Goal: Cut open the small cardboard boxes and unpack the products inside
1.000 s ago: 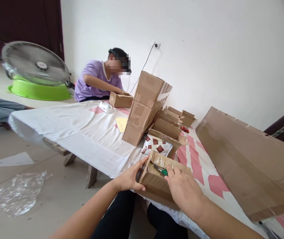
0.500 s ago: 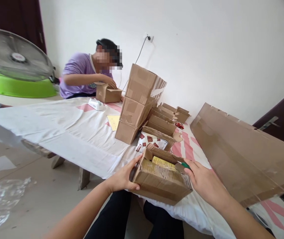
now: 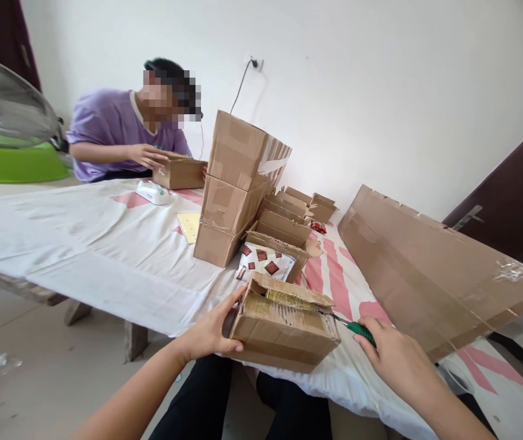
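My left hand [image 3: 208, 333] grips the left end of a cardboard box [image 3: 284, 342] at the table's near edge, thumb on the front and fingers at the back corner. The box's rear flap [image 3: 296, 291] leans forward over most of the opening, with a strip of yellow contents [image 3: 284, 298] showing beneath it. My right hand [image 3: 394, 351] is closed around a green-handled knife [image 3: 360, 332]. Its thin blade reaches the right end of the opening, the tip hidden at the flap. Behind the box lies a white packet with brown squares [image 3: 268, 261].
Three stacked boxes [image 3: 225, 198] stand left of several open boxes [image 3: 284, 229]. A large cardboard panel [image 3: 408, 256] leans along the right. Across the table [image 3: 82, 244], a person [image 3: 110, 128] handles another box [image 3: 181, 171] near a white device [image 3: 153, 192]. A fan [image 3: 9, 104] stands left.
The rear flap has swung down over the opening. My right hand has drawn back rightward with the knife, showing more blade. The other person's box now looks closed. The view has shifted right.
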A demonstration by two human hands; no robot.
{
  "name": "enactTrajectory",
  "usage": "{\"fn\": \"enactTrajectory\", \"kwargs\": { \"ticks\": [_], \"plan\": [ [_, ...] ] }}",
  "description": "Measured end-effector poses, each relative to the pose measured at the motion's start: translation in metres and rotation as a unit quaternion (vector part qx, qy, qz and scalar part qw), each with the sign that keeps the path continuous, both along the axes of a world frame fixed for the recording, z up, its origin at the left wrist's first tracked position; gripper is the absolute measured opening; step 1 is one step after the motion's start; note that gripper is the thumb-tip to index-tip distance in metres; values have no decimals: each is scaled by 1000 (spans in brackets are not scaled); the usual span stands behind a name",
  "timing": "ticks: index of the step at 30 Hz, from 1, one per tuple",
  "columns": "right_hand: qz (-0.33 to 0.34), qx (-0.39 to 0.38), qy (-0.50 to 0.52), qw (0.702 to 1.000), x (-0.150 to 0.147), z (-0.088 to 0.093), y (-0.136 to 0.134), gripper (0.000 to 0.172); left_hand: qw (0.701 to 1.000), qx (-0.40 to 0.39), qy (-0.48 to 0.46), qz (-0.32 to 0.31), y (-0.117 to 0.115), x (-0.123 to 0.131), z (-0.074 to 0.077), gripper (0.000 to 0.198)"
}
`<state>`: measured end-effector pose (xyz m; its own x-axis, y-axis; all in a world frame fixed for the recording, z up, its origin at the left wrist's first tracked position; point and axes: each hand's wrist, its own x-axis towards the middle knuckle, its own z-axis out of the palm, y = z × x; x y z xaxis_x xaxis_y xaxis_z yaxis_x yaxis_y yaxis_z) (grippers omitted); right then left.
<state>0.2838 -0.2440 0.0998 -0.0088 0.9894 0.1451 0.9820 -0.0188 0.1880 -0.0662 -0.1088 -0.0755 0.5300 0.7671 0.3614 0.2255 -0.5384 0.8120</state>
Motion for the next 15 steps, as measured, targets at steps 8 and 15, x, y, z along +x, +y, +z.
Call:
{"fn": "enactTrajectory", "kwargs": {
  "ticks": [8, 15],
  "plan": [
    [62, -18, 211, 975, 57, -47, 4, 31, 1000, 5, 0, -1, 2, -1, -4, 125],
    [37, -20, 139, 989, 86, -116, 17, 27, 1000, -4, -4, 3, -1, 0, 2, 125]
  ]
}}
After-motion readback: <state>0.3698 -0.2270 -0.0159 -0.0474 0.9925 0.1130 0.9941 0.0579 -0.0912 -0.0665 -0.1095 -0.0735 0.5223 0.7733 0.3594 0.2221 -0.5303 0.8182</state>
